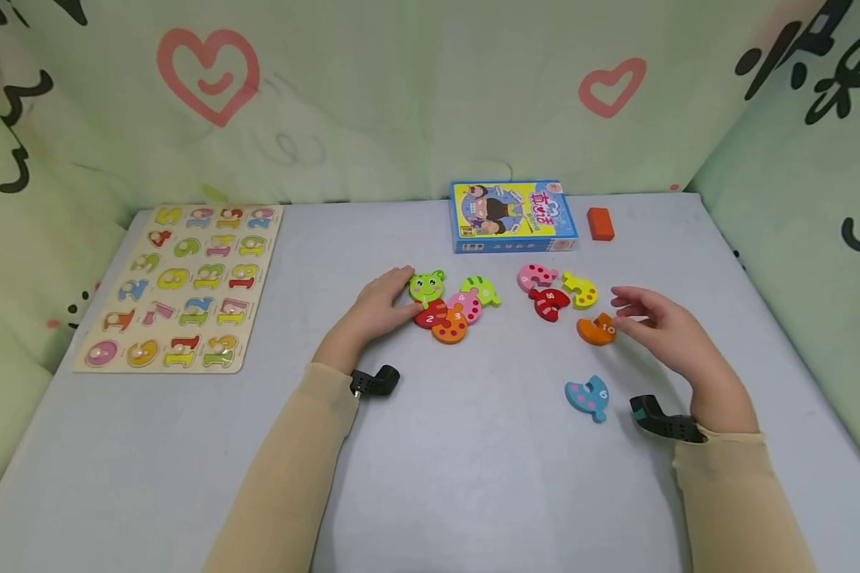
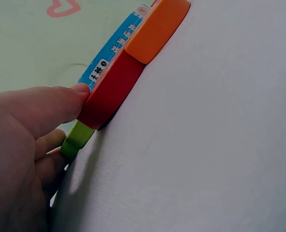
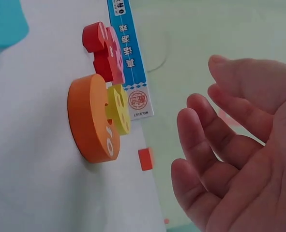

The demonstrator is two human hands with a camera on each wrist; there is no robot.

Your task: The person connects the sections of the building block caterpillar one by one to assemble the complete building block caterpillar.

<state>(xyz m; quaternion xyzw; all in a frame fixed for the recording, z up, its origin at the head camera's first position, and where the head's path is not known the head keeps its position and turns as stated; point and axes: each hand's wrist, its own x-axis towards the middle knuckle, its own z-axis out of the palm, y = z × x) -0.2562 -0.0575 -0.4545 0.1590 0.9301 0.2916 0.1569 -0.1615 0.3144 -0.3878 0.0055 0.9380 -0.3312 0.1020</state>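
Note:
My left hand (image 1: 383,302) rests at the left side of a joined group of colourful wooden caterpillar puzzle pieces. Its thumb touches the red piece (image 2: 114,89), and its other fingers lie beside the green smiling head piece (image 1: 426,287). Linked on are an orange spotted piece (image 1: 450,326), a pink piece (image 1: 466,305) and a green striped tail piece (image 1: 480,290). My right hand (image 1: 655,326) hovers with loosely bent fingers and nothing in it, just right of an orange piece (image 3: 92,118) marked 10. Beyond that lie loose yellow (image 1: 580,290), red (image 1: 549,303) and pink (image 1: 536,276) pieces.
A blue piece (image 1: 588,398) lies nearer the front. Behind the pieces are a blue and yellow box (image 1: 514,216) and a small red-orange block (image 1: 600,224). A wooden number board (image 1: 254,290) is at the left. Green fabric walls with pink hearts enclose the table (image 1: 473,477).

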